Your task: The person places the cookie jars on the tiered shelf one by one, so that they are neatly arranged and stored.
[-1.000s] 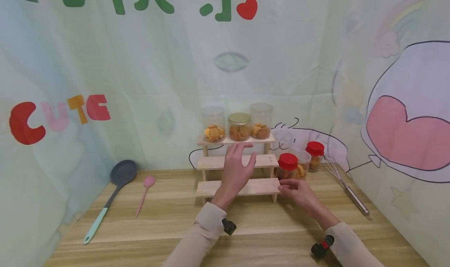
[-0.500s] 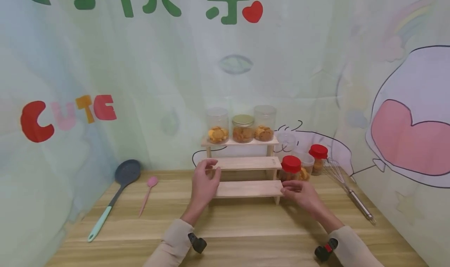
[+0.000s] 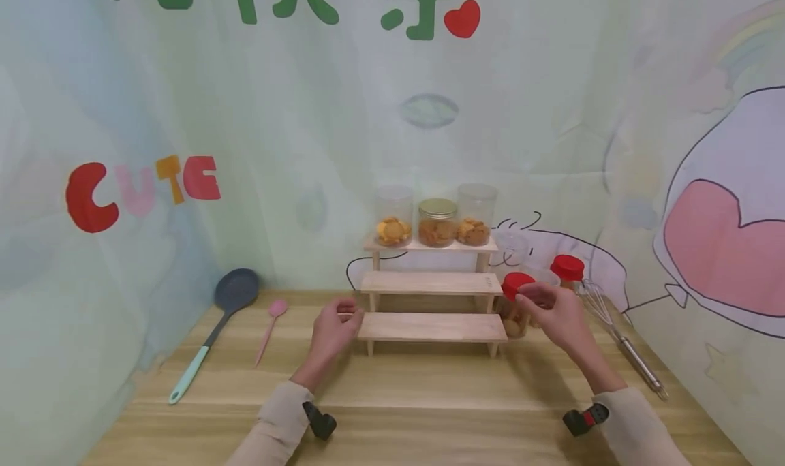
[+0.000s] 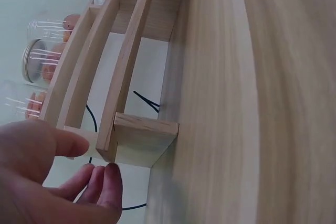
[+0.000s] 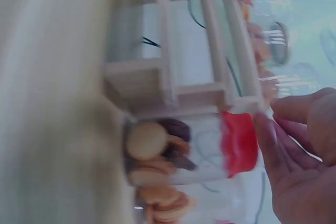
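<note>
A three-step wooden rack (image 3: 432, 326) stands on the table. My left hand (image 3: 334, 333) is at the left end of its lowest step, fingers loosely bent; in the left wrist view the fingertips (image 4: 112, 174) are right at that end. On the other side, my right hand (image 3: 558, 313) is raised by a red-lidded cookie jar (image 3: 512, 324), its thumb and fingers apart. The right wrist view shows the fingers beside the red lid (image 5: 241, 142), gripping nothing. Three jars of cookies line the top step: two tall clear ones (image 3: 394, 222) (image 3: 475, 222) around a gold-lidded one (image 3: 437, 226).
Behind the right hand are a clear jar (image 3: 544, 276) and another red-lidded jar (image 3: 567, 268). A whisk (image 3: 632, 350) lies at the right. At the left lie a dark skimmer with a mint handle (image 3: 236, 290) and a pink spoon (image 3: 277, 308). A printed curtain hangs behind.
My left hand has moved from in front of the rack leftward and down to its left end. My right hand has risen from the lowest step's right end to the red-lidded jar.
</note>
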Motion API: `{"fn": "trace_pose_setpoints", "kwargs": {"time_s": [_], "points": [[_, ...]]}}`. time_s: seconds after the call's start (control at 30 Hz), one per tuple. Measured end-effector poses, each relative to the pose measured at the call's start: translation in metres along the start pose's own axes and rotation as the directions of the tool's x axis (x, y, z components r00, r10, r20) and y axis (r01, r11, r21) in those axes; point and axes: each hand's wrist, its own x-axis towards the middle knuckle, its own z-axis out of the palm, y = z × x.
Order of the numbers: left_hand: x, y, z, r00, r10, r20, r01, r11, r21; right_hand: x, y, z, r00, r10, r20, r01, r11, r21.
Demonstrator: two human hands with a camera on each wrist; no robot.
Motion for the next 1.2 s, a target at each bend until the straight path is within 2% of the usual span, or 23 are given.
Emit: {"fn": "trace_pose_setpoints", "kwargs": {"time_s": [0.07,0.13,0.3,0.43,0.53,0.63,0.93,1.2], "points": [[0.002,-0.002,0.0,1.0,0.016,0.022,-0.017,1.0,0.018,0.005,-0.002,-0.003,0.998,-0.017,-0.054,0.017,1.0,-0.002],[0.003,-0.003,0.001,0.999,0.025,0.043,-0.026,0.999,0.022,0.01,-0.002,-0.003,0.996,-0.004,-0.086,0.003,1.0,-0.006],[0.001,-0.007,-0.001,0.997,-0.009,0.077,0.008,1.0,0.009,0.018,0.004,0.008,0.995,0.063,-0.082,-0.067,0.997,-0.047],[0.0,-0.013,-0.004,0.991,-0.06,0.117,0.068,0.996,-0.064,0.02,0.008,0.019,0.995,0.064,-0.08,-0.071,0.994,-0.088],[0.0,-0.016,-0.005,0.983,-0.086,0.163,0.112,0.981,-0.158,0.019,0.008,0.024,0.994,0.048,-0.099,-0.059,0.992,-0.113],[0.001,-0.019,-0.004,0.976,-0.097,0.196,0.14,0.966,-0.216,0.018,0.007,0.026,0.992,0.041,-0.122,-0.056,0.99,-0.129],[0.002,-0.02,0.0,0.975,-0.102,0.197,0.148,0.96,-0.237,0.014,0.008,0.024,0.991,0.067,-0.117,-0.083,0.988,-0.131],[0.001,-0.018,-0.001,0.977,-0.084,0.196,0.128,0.966,-0.225,0.017,0.002,0.016,0.991,0.086,-0.105,-0.097,0.989,-0.108]]}}
